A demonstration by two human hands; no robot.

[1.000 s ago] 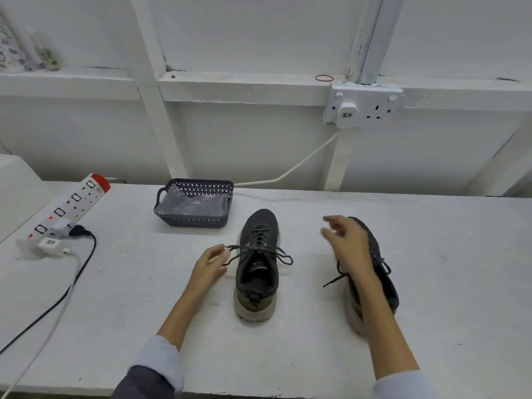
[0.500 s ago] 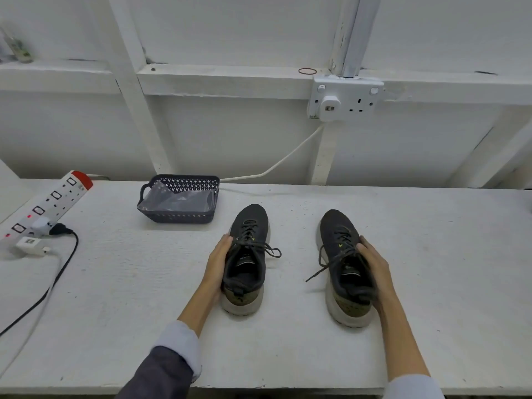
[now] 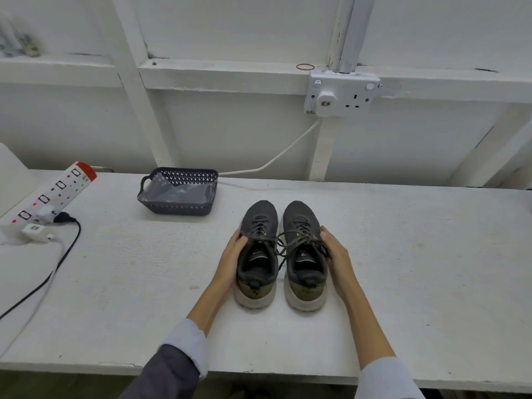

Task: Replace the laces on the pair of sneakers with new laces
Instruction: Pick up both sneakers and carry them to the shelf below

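Both gripping: left hand [image 3: 233, 259] clamps left dark-grey mesh sneaker [image 3: 260, 211], right hand [image 3: 335, 251] clamps right sneaker [image 3: 299, 211], side by side mid white surface [image 3: 144, 283]. Risk: loose dark laces [image 3: 283, 240] cross between shoes and likely tangle when pulled.

A white table [image 3: 115, 283] stands against a white wall. At its back sits a dark basket [image 3: 175, 210] lined with clear plastic [image 3: 178, 191]. A power strip [image 3: 57, 191] lies at the left, with a black cable [image 3: 62, 260] plugged in. A wall socket [image 3: 357, 96] holds a white plug [image 3: 325, 100]. Beside the socket, a red rubber band [image 3: 305, 66] lies on the ledge [image 3: 216, 73].
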